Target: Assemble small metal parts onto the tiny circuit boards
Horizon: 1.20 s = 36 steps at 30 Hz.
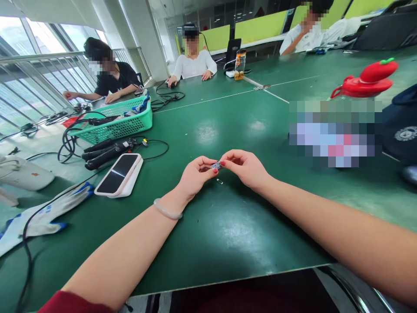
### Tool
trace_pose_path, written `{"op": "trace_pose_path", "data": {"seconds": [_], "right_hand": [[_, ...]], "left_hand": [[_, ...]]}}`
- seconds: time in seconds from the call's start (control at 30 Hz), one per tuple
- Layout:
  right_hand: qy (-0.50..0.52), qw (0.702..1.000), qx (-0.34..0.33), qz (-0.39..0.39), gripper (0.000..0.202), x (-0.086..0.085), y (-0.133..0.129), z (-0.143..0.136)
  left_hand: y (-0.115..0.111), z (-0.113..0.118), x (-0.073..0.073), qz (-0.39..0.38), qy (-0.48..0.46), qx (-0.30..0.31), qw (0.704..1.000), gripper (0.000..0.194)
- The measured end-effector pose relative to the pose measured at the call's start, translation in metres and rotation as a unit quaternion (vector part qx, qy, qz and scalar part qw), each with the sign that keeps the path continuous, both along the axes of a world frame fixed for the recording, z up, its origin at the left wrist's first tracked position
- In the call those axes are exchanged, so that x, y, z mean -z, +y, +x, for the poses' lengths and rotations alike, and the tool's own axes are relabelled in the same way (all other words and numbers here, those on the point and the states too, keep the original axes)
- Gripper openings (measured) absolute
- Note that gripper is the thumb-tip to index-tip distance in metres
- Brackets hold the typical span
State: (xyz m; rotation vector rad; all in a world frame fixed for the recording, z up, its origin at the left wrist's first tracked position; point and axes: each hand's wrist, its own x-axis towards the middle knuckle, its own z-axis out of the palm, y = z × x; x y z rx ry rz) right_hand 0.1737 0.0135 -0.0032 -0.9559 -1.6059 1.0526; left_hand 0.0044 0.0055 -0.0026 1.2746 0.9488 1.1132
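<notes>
Between the fingertips of both hands is a small flat grey piece (215,165) with pale markings, too small to name for sure. My left hand (194,176) pinches its left end between thumb and fingers. At the right end, my right hand (245,167) closes thumb and forefinger on the same piece. Just below the fingers, a tiny whitish rectangular piece (220,181) lies flat on the green table (202,243). Both hands are slightly above the tabletop, and a pale bangle (167,209) circles my left wrist.
At left are a phone (119,174) on a white box, a work glove (48,213), black cables, black tools (109,154) and a green basket (120,124). A red-lidded bottle (365,84) and dark bag (402,126) stand right. Several people sit across the table, near a drink bottle (240,65).
</notes>
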Motion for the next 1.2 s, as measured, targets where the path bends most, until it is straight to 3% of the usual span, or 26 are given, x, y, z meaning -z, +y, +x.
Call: {"op": "trace_pose_path", "data": {"seconds": [0.1, 0.17, 0.27, 0.37, 0.47, 0.57, 0.67, 0.87, 1.03, 1.2], "right_hand": [[-0.027, 0.999, 0.011, 0.026, 0.021, -0.001, -0.001, 0.002], [-0.083, 0.992, 0.038, 0.091, 0.017, -0.003, -0.004, 0.004], [-0.190, 0.957, 0.065, 0.210, 0.014, -0.009, -0.009, 0.008], [-0.250, 0.930, 0.066, 0.261, 0.017, -0.014, -0.012, 0.011], [-0.275, 0.929, 0.085, 0.231, 0.018, -0.014, -0.010, 0.014], [-0.327, 0.929, 0.045, 0.169, 0.017, -0.009, -0.008, 0.013], [-0.398, 0.907, -0.016, 0.138, 0.022, -0.004, -0.008, 0.009], [-0.471, 0.870, -0.035, 0.143, 0.011, -0.003, -0.010, 0.003], [-0.517, 0.843, -0.017, 0.149, 0.016, -0.004, -0.006, 0.006], [-0.496, 0.855, 0.074, 0.132, 0.016, -0.009, -0.001, 0.017]], "left_hand": [[0.000, -0.001, 0.001, -0.001, -0.018, 0.011, 1.000, 0.031], [0.000, -0.002, 0.001, -0.007, -0.037, 0.020, 0.999, 0.031], [-0.001, -0.003, -0.001, -0.023, -0.068, 0.031, 0.997, 0.031], [-0.001, -0.002, -0.003, -0.041, -0.091, 0.029, 0.995, 0.031], [0.000, -0.002, -0.004, -0.042, -0.095, 0.006, 0.995, 0.032], [0.001, -0.002, -0.002, -0.034, -0.084, -0.013, 0.996, 0.033], [0.003, -0.001, 0.001, -0.028, -0.061, -0.020, 0.998, 0.032], [0.004, 0.001, 0.006, -0.004, 0.014, -0.026, 1.000, 0.029], [0.004, 0.001, 0.008, -0.006, 0.083, -0.017, 0.996, 0.026], [0.002, 0.003, 0.007, 0.007, 0.137, -0.003, 0.990, 0.024]]}}
